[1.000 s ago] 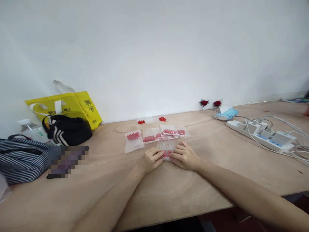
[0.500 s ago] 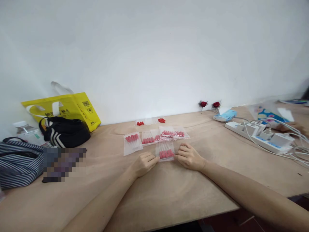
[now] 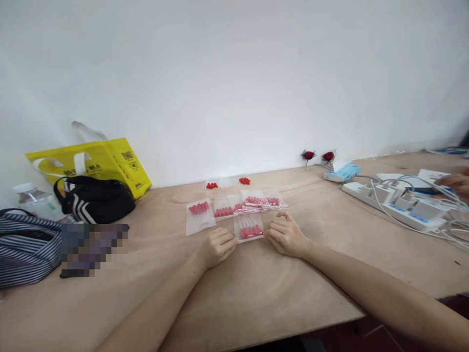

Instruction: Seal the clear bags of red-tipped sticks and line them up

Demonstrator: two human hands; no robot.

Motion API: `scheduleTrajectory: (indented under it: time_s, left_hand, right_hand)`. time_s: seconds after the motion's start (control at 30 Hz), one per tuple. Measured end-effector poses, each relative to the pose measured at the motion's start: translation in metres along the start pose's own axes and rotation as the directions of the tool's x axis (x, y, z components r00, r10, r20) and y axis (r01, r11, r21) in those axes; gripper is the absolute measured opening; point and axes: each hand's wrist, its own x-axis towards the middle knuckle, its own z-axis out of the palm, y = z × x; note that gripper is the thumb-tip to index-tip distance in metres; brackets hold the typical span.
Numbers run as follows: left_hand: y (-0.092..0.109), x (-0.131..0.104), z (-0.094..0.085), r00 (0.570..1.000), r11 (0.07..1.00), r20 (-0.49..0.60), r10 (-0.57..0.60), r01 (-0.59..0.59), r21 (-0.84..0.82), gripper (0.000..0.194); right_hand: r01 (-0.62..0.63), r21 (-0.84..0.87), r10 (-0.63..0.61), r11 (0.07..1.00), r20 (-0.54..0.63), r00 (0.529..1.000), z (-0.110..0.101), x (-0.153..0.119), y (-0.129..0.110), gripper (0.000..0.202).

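A small clear plastic bag [image 3: 245, 221] lies on the wooden table between my hands, with a row of red bead-like pieces [image 3: 251, 231] along its near edge. My left hand [image 3: 219, 248] pinches the bag's near left corner, fingers curled together. At the near right corner, my right hand [image 3: 286, 236] is closed on the same bag. Just beyond lie more such bags: one to the left [image 3: 200, 222], one in the middle [image 3: 224, 208] and an overlapping group on the right [image 3: 261, 201]. Their red pieces show through the plastic.
Farther back, near the wall, are flat bags with small red clusters [image 3: 245, 181]. A yellow tote [image 3: 110, 156], black pouch [image 3: 102, 198] and striped bag [image 3: 27, 249] stand left. To the right are a power strip [image 3: 388, 208] with cables, a blue tissue pack [image 3: 342, 173] and another person's hand [image 3: 458, 183].
My hands stay at the bag's two corners with hardly any movement. At far right, the other person's hand has shifted, and the colourful packet there has been lowered. My view has turned slightly.
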Motion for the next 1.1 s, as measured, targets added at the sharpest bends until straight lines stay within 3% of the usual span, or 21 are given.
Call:
scheduleTrajectory:
  time_s: [0.13, 0.4, 0.63, 0.73, 1.1]
  left_hand:
    - [0.000, 0.000, 0.000, 0.999, 0.998, -0.031, -0.045, 0.043, -0.048, 0.009]
    - [0.000, 0.002, -0.002, 0.995, 0.992, -0.053, -0.085, 0.080, -0.099, 0.009]
    - [0.011, 0.016, 0.008, 0.987, 0.989, -0.128, -0.096, 0.081, -0.123, 0.021]
    - [0.017, 0.022, 0.017, 0.987, 0.988, -0.137, -0.087, 0.068, -0.137, 0.015]
    - [0.017, 0.023, 0.020, 0.992, 0.999, -0.120, -0.025, 0.019, -0.050, 0.009]
  right_hand:
    - [-0.007, 0.026, 0.007, 1.000, -0.003, 1.000, -0.002, 0.002, 0.000, 0.017]
    - [0.122, -0.029, -0.123, 0.992, -0.023, 0.992, 0.003, 0.003, 0.001, 0.017]
    - [0.001, -0.003, -0.001, 1.000, -0.038, 0.999, 0.005, 0.011, -0.008, 0.016]
    - [-0.027, 0.046, 0.029, 0.999, -0.031, 0.999, 0.007, 0.014, -0.014, 0.015]
    - [0.003, 0.034, -0.001, 0.999, -0.054, 0.999, 0.005, 0.017, -0.019, 0.017]
